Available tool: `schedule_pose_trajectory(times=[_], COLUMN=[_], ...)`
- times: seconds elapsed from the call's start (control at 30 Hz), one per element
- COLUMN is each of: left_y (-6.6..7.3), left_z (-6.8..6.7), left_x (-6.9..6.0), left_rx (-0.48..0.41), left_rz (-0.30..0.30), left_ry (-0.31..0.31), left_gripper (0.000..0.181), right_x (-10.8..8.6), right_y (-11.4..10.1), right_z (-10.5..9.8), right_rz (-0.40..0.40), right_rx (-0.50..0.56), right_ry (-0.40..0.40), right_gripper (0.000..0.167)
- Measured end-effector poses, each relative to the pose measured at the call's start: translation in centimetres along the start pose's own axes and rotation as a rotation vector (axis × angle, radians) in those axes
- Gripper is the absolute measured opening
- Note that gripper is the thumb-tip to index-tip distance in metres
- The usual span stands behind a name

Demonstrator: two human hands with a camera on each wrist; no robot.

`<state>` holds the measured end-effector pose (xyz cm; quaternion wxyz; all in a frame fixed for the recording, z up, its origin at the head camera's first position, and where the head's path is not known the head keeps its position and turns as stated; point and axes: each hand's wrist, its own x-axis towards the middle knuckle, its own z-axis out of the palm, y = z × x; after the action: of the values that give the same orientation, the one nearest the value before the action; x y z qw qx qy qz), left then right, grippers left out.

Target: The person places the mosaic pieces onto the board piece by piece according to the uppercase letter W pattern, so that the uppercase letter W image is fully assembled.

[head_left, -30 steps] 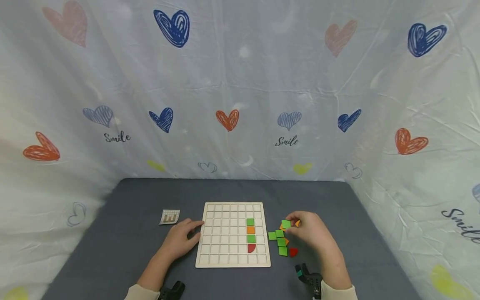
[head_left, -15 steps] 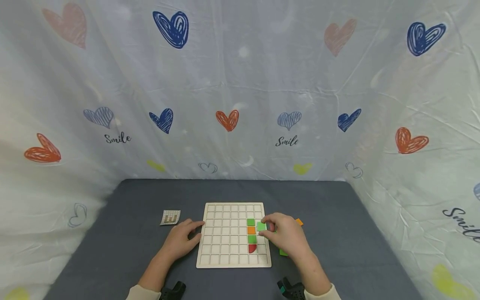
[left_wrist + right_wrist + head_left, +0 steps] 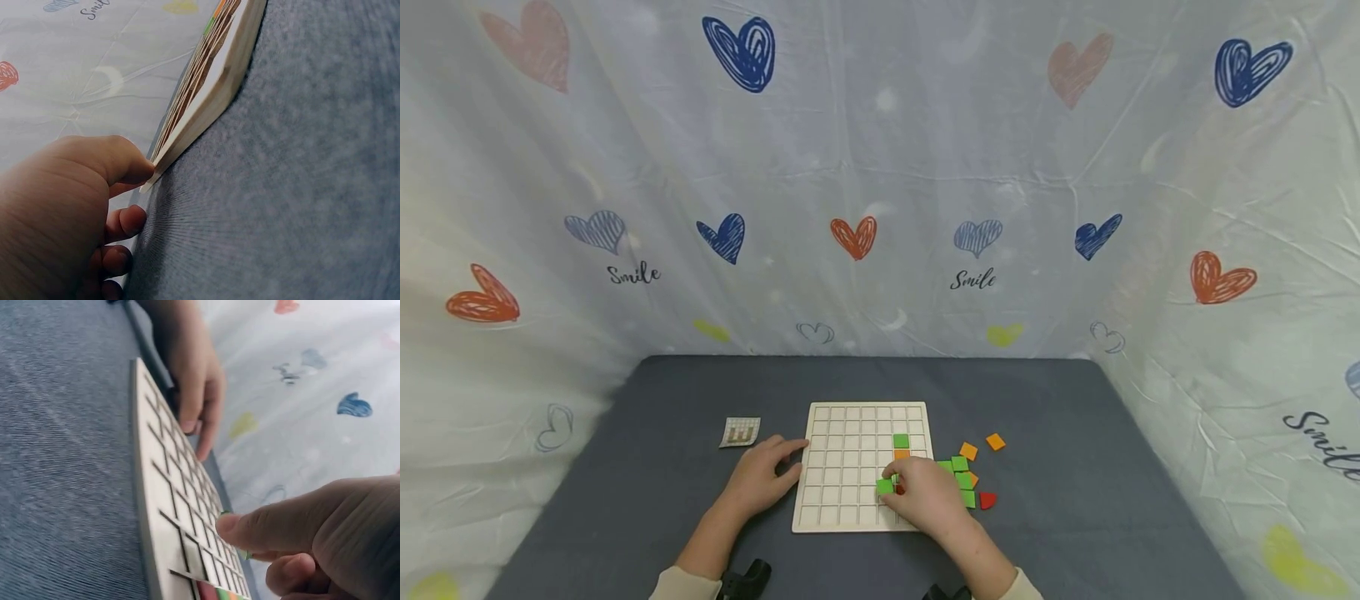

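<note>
A pale wooden grid board (image 3: 842,500) lies on the dark table. My left hand (image 3: 760,477) touches its left edge with the thumb and forefinger; the left wrist view shows the thumb (image 3: 134,164) at the rim. Over the lower right part of the grid, my right hand (image 3: 931,498) pinches a green square tile (image 3: 884,487) between thumb and fingers. A green tile (image 3: 901,441) and an orange tile (image 3: 901,454) sit in one column of the board. Below them, a red piece (image 3: 206,590) with a curved edge is mostly covered by the right hand in the head view.
Right of the board lie several loose green tiles (image 3: 964,481), orange tiles (image 3: 995,442) and a red piece (image 3: 988,501). A small printed card (image 3: 741,432) lies left of the board. Behind the table (image 3: 1037,400) hangs a white curtain (image 3: 895,183) with printed hearts.
My right hand has carried the green tile from the loose pile leftward onto the board, then down and left past the filled column. The left hand stays at the board's edge.
</note>
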<state>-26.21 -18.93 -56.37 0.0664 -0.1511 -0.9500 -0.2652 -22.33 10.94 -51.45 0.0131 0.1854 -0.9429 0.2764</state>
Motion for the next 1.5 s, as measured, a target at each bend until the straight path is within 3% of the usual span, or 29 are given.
schedule_pose_trajectory(times=[0.17,0.3,0.4,0.5,0.67,0.83,1.03,1.23,1.37,1.5], left_y=[0.0,0.2,0.2,0.1,-0.1,-0.3,-0.4,-0.3,-0.3,-0.3], left_z=[0.0,-0.1,0.0,0.1,0.4,0.5,0.7,0.5,0.5,0.6], left_x=[0.1,0.1,0.1,0.1,0.1,0.2,0.2,0.2,0.0,-0.2], left_rx=[-0.003,-0.003,0.001,0.0,0.008,0.013,0.018,0.016,0.013,0.008], left_rz=[-0.009,-0.012,-0.006,0.011,0.03,0.03,0.065,0.035,0.052,0.071], left_ry=[-0.006,-0.002,0.007,0.028,0.047,0.033,0.066,0.035,0.064,0.094], left_gripper=[0.036,0.036,0.037,0.037,0.037,0.038,0.037,0.038,0.038,0.037], right_x=[-0.1,0.0,0.1,0.1,0.0,0.1,0.2,-0.2,-0.1,0.3], right_y=[0.2,0.4,0.7,1.0,1.3,1.5,1.4,1.3,1.2,1.6], right_z=[1.0,1.3,1.0,0.4,-0.3,-0.1,0.5,0.9,0.9,0.0], right_rz=[0.012,0.026,0.051,0.072,0.081,0.058,-0.011,-0.063,-0.09,-0.071], right_rx=[-0.035,-0.018,-0.005,-0.007,-0.032,-0.067,-0.098,-0.117,-0.125,-0.077], right_ry=[0.024,0.031,0.01,-0.016,-0.063,-0.048,-0.026,0.004,0.008,-0.025], right_gripper=[0.007,0.012,0.01,0.022,0.027,0.027,0.018,0.011,0.008,0.017])
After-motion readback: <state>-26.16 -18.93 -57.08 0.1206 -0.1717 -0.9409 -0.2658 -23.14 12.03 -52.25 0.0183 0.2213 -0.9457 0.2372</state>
